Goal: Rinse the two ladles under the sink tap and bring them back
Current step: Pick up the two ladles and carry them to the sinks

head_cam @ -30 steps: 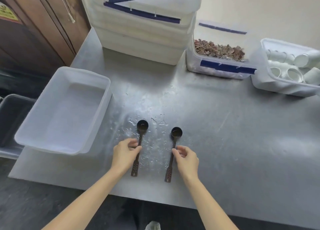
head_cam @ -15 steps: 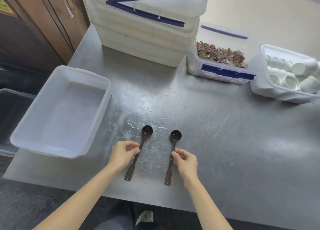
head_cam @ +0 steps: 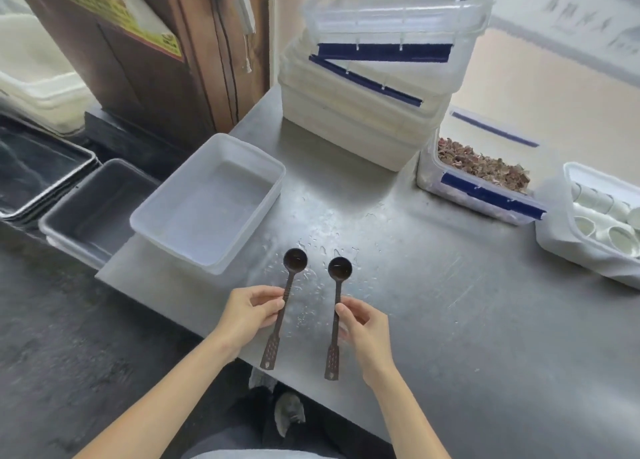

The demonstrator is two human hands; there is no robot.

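- Nowhere is writing legible; the door poster (head_cam: 114, 12) is blurred.
- Left hand (head_cam: 251, 311) pinches the left ladle (head_cam: 285, 303); right hand (head_cam: 363, 327) pinches the right ladle (head_cam: 336, 313).
- Both ladles, earlier lying on the wet table (head_cam: 450, 303), now seem lifted.

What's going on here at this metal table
A person holds two small dark long-handled ladles, one in the left hand and one in the right hand, each pinched mid-handle. The left ladle and right ladle are over a wet patch of the steel table, beside an empty translucent plastic tub. No sink is visible.
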